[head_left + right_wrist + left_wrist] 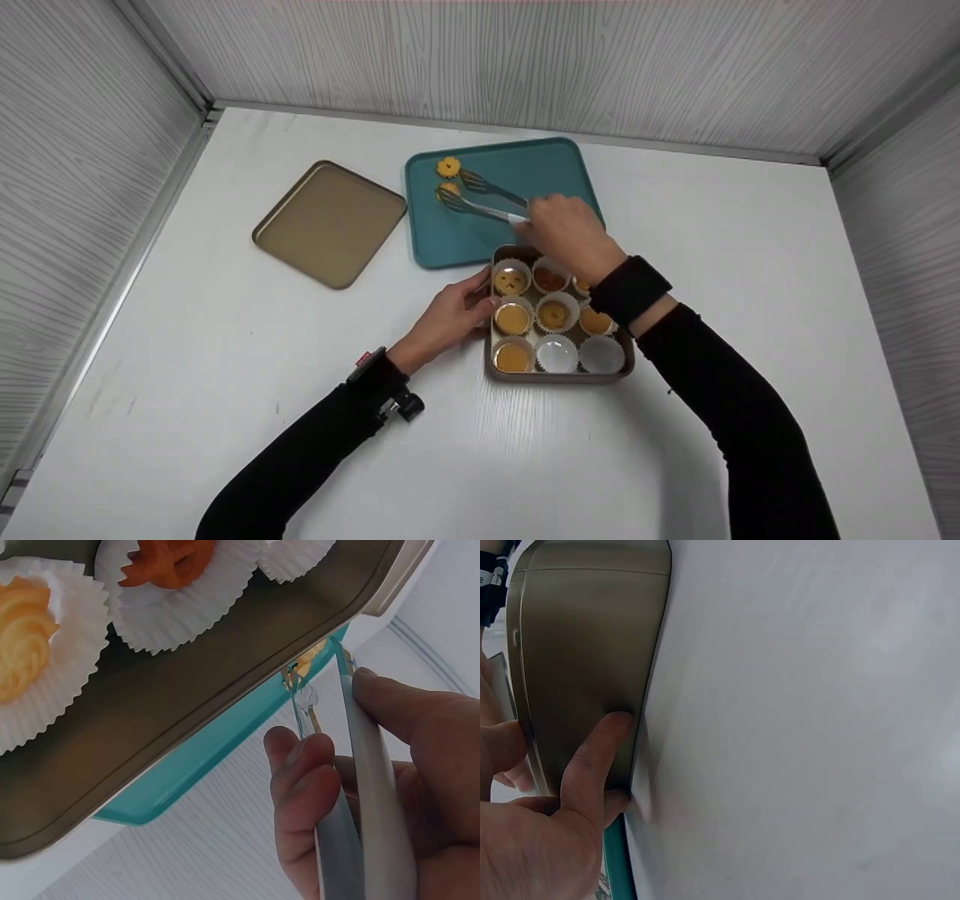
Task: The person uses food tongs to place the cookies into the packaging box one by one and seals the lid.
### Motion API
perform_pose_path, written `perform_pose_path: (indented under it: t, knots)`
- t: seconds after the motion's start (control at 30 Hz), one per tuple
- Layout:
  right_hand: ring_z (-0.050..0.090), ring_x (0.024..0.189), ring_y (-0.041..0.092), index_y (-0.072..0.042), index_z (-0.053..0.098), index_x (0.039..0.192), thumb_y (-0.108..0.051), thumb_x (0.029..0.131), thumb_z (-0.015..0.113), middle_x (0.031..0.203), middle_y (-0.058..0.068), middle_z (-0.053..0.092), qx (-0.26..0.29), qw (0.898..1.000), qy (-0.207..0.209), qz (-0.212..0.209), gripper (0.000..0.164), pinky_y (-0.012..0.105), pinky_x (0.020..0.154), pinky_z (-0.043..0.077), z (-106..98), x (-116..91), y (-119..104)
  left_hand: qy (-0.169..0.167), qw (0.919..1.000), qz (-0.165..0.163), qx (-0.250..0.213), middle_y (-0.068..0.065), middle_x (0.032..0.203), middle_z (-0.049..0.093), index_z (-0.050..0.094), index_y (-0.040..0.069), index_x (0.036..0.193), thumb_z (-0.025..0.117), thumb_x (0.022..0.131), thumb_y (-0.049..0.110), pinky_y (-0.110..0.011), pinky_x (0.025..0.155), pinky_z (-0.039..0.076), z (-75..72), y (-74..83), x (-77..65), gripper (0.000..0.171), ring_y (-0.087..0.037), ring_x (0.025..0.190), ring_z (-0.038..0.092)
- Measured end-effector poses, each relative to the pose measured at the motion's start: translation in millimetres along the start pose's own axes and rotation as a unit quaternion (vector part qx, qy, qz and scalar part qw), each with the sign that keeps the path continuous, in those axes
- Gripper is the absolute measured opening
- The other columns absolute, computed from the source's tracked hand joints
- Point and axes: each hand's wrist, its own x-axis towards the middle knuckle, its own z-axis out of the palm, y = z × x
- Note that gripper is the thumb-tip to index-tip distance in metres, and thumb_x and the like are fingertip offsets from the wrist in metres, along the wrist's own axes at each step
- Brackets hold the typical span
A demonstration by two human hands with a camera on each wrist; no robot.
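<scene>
My right hand [566, 229] grips metal serving tongs [491, 214] over the teal tray [532, 161]. Their spread heads reach two yellow cookies: one head covers part of the nearer cookie [448, 193], the other lies just right of the farther cookie [448, 166]. With thumb at the rim and fingers against the outer wall, my left hand [450, 315] holds the left side of a bronze tin [559, 379]. White paper cups fill the tin; several hold cookies, while a front middle cup [556, 354] and a front right cup [601, 354] look empty. My right wrist hides part of the tin.
A shallow bronze lid or tray [330, 225] lies left of the teal tray on the white table [375, 465]. Grey wood-grain panels [525, 60] stand behind and at both sides. The tin sits close against the teal tray's front edge.
</scene>
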Motion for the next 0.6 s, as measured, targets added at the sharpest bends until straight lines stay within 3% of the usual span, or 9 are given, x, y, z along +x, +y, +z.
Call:
perform_pose_path:
  t: [0.33, 0.6]
  knots:
    - [0.068, 0.073, 0.036, 0.008, 0.069, 0.098, -0.030, 0.105, 0.063, 0.084, 0.021, 0.068, -0.023, 0.999, -0.002, 0.024, 0.039, 0.049, 0.063, 0.060, 6.2, 15.0, -12.6, 0.003, 0.9999, -0.013, -0.003, -0.014, 0.162, 0.040, 0.023, 0.006, 0.165, 0.055, 0.107, 0.018, -0.040, 0.089, 0.061, 0.5, -0.2, -0.1, 0.067, -0.025, 0.137, 0.052]
    - [0.069, 0.079, 0.038, 0.007, 0.069, 0.108, -0.030, 0.105, 0.064, 0.091, 0.022, 0.069, -0.024, 0.999, -0.020, 0.043, 0.037, 0.048, 0.066, 0.061, 7.3, 14.7, -6.8, 0.008, 0.9999, -0.012, 0.001, -0.015, 0.161, 0.042, 0.025, 0.007, 0.164, 0.057, 0.107, 0.018, -0.041, 0.087, 0.061, 0.8, -0.5, -0.2, 0.067, -0.026, 0.134, 0.055]
